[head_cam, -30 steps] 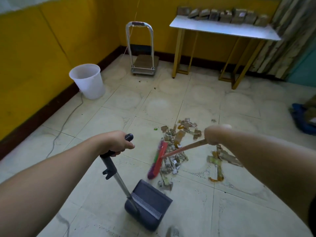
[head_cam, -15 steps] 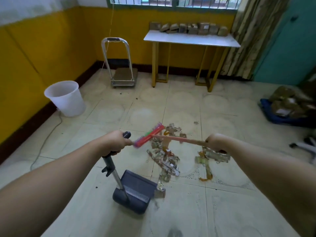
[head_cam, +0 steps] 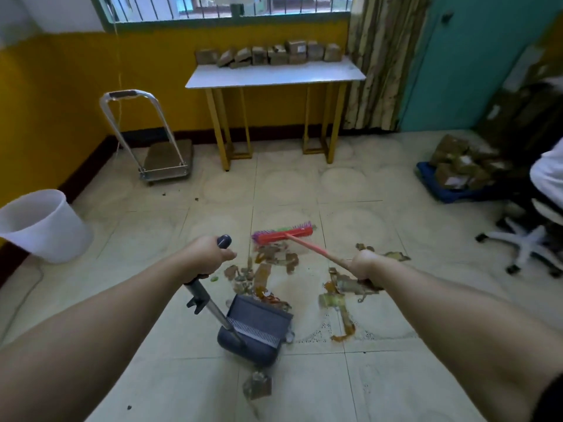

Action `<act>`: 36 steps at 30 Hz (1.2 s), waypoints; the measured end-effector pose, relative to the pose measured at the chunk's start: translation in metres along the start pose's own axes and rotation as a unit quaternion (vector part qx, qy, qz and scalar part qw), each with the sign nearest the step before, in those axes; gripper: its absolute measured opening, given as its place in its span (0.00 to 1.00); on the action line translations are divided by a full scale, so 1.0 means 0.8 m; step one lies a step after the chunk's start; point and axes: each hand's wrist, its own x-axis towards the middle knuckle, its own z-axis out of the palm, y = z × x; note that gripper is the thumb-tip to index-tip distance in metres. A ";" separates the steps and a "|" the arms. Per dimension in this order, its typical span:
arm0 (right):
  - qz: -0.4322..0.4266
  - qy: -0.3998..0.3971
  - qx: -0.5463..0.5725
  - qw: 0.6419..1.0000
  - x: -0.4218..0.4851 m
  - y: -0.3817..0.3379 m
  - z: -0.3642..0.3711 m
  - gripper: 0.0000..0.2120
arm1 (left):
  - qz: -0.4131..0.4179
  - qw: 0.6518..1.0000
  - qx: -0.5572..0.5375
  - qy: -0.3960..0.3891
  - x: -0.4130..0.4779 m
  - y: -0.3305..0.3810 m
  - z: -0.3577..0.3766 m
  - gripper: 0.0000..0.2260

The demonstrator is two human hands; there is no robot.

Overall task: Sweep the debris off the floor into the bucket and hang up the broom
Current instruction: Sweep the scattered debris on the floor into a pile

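Head view, looking down at a pale tiled floor [head_cam: 396,376] in a room with yellow walls. Two bare forearms reach forward.

The left grip [head_cam: 210,254] is curled round the top of a dustpan handle [head_cam: 207,300]. The dark dustpan [head_cam: 256,327] rests on the floor between the arms, its mouth facing away towards the debris [head_cam: 265,272].

The right grip [head_cam: 364,264] is wrapped round the stick of a red broom [head_cam: 285,234]. The broom head lies at the far edge of the debris, beyond the dustpan; whether its bristles touch the floor cannot be told.

The debris is brown scraps and torn bits, scattered from the broom head down to the dustpan's mouth, with more under the right wrist. One scrap [head_cam: 257,385] lies on the near side of the dustpan.

A white bucket [head_cam: 42,226] stands at the left by the wall, well apart from the debris.

Farther back, a white table [head_cam: 274,76] with yellow legs stands under a barred window and carries a row of brown boxes [head_cam: 274,54]. A trolley [head_cam: 164,159] stands to its left. At the right edge is an office chair [head_cam: 524,242].
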 end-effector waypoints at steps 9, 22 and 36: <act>0.096 0.014 0.178 0.979 0.058 0.059 -0.041 0.06 | 0.091 0.993 0.052 -0.059 0.096 0.135 0.033 0.13; 0.228 0.099 0.367 0.897 0.125 0.130 -0.081 0.11 | 0.199 0.958 0.112 -0.174 0.200 0.298 0.093 0.11; 0.229 -0.001 0.332 0.915 0.300 0.246 -0.199 0.17 | 0.155 0.966 0.127 -0.165 0.270 0.459 0.201 0.10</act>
